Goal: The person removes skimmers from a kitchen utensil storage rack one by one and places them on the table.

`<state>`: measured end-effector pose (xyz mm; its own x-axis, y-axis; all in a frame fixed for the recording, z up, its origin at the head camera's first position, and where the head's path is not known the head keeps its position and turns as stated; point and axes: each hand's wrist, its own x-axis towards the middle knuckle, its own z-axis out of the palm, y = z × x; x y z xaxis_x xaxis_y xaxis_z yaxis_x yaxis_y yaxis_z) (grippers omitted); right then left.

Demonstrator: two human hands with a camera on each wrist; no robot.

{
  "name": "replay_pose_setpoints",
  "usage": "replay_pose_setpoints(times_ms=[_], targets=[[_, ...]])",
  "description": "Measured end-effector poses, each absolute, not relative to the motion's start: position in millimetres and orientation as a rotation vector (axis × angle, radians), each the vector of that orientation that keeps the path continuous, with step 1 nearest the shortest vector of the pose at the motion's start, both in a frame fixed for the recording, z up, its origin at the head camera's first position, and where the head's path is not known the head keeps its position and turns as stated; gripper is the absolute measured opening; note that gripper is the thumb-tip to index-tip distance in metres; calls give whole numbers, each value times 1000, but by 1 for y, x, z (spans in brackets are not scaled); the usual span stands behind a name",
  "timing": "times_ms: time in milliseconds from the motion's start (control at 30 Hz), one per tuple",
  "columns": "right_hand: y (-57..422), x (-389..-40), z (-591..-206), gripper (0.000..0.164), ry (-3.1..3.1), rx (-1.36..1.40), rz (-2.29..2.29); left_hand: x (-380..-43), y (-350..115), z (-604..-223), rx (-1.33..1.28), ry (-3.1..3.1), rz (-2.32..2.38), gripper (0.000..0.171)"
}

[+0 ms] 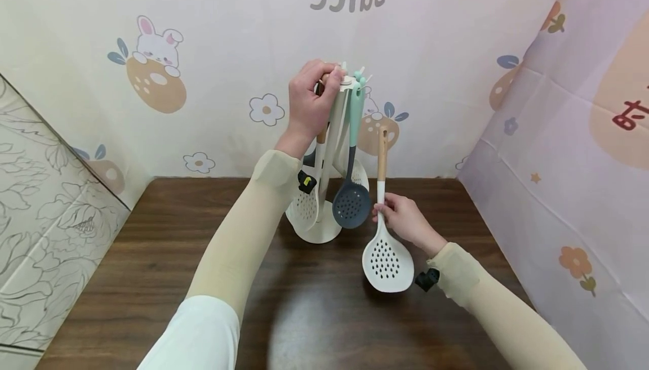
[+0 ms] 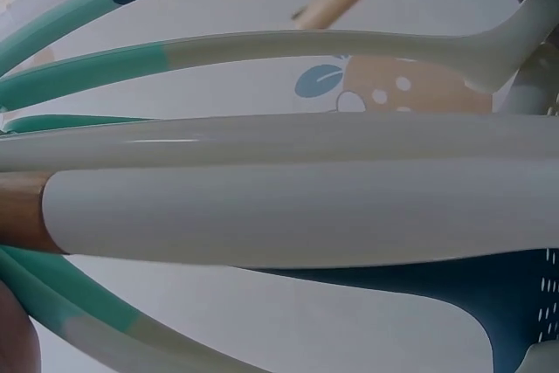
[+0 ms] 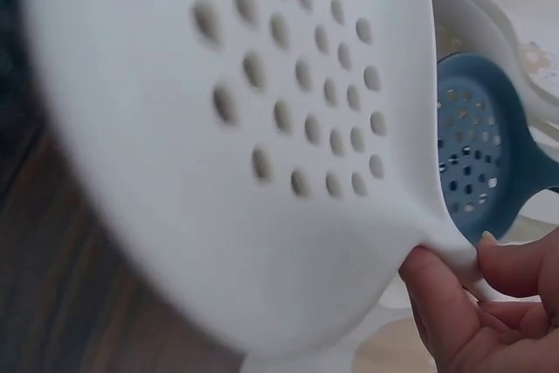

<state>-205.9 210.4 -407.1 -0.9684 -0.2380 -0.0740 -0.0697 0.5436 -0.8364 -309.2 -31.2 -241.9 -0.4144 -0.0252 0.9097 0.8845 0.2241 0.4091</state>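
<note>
A white slotted skimmer point(image 1: 387, 263) with a wooden handle is held nearly upright, its bowl down. My right hand point(image 1: 405, 218) pinches its white neck between thumb and fingers, also visible in the right wrist view. At the back stands a white utensil stand point(image 1: 316, 233) hung with several utensils. My left hand point(image 1: 311, 97) grips the stand's top, beside a wooden handle end; the fingers partly hide what lies under them. Hanging there are a dark slotted ladle point(image 1: 351, 206) with a mint handle and a white slotted spoon point(image 1: 306, 209).
The stand rests on a dark wooden table point(image 1: 203, 257), close to a printed wall cloth point(image 1: 228, 77). Another cloth wall point(image 1: 547, 190) borders the right side. Mint-handled utensils point(image 2: 87, 85) crowd around the stand's post in the left wrist view.
</note>
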Motion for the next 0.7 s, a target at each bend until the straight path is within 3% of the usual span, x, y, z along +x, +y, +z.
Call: replay_pose_setpoints(times_ms=[700], targets=[[219, -227, -457, 27, 2294, -81, -1332, -313, -33, -246, -831, -1613, -1285, 23]])
